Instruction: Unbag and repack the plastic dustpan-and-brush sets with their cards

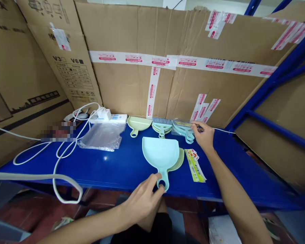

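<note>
My left hand (147,198) pinches the ring handle of a light blue dustpan (160,150) near the table's front edge. A green dustpan (179,161) lies partly under it. My right hand (202,134) is closed at the fingertips by the top corner of a clear bag that holds blue pieces (184,130); whether the fingers grip the bag is too small to tell. Left of that bag sits a stack of brushes (162,126), a blue one on top. Another green dustpan (139,124) lies farther left. A yellow-green printed card (195,166) is right of the blue dustpan.
Clear plastic bags (101,135) lie at the left, before a white power strip (117,118). White cables (66,145) loop over the blue table (127,169) and its front edge. Cardboard walls (122,84) stand behind, with blue metal bars (277,81) at the right.
</note>
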A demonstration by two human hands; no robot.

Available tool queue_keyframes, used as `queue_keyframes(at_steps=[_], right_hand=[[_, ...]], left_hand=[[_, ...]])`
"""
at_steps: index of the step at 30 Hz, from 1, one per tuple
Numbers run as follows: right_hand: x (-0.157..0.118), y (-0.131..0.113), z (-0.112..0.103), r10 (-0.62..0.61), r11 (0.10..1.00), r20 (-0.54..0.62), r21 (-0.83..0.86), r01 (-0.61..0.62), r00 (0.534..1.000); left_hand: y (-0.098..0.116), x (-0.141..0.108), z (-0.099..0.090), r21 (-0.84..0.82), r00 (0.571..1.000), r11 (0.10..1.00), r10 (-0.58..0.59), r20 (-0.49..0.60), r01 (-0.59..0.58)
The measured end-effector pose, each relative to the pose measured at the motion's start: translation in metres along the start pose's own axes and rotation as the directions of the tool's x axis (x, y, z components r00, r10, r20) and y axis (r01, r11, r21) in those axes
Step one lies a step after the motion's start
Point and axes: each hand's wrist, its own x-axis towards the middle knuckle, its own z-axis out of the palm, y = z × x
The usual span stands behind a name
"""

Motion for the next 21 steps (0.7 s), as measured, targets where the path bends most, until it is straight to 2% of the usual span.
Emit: queue_keyframes(at_steps=[3, 7, 9, 13, 16, 18, 19, 21], right_hand=[[-0.001, 0.0, 0.001, 0.0, 1.0, -0.002, 0.016, 0.0, 1.0], [-0.001, 0.002, 0.002, -0.016, 0.999, -0.008, 0.039, 0.016, 1.0], [0.0, 0.003, 0.001, -0.022, 0.999, -0.004, 0.05, 0.022, 1.0], [0.0, 0.0, 0.002, -0.022, 0.999, 0.062, 0.043, 0.019, 0.998], [-0.006, -0.016, 0.004, -0.114, 0.993, 0.181, 0.041, 0.108, 0.977], [-0.014, -0.033, 0.006, -0.228, 0.974, 0.301, 0.064, 0.219, 0.926], [-0.019, -0.042, 0.008, -0.286, 0.958, 0.378, 0.09, 0.272, 0.881], [-0.031, -0.058, 0.012, -0.37, 0.926, 0.557, 0.159, 0.342, 0.744]], left_hand=[[0.006, 0.015, -0.002, 0.033, 0.993, 0.998, 0.063, -0.095, -0.06], [0.016, 0.033, -0.027, 0.08, 0.935, 0.988, 0.151, -0.321, -0.132], [0.019, 0.031, -0.041, 0.123, 0.909, 0.983, 0.171, -0.38, -0.134], [0.014, -0.001, -0.063, 0.197, 0.923, 0.979, 0.115, -0.366, -0.044], [0.002, -0.034, -0.071, 0.272, 0.944, 0.962, 0.053, -0.325, 0.039], [-0.006, -0.05, -0.072, 0.289, 0.961, 0.955, 0.018, -0.275, 0.065], [-0.009, -0.055, -0.072, 0.284, 0.966, 0.956, 0.002, -0.259, 0.074], [-0.014, -0.06, -0.07, 0.26, 0.969, 0.961, -0.033, -0.243, 0.098]])
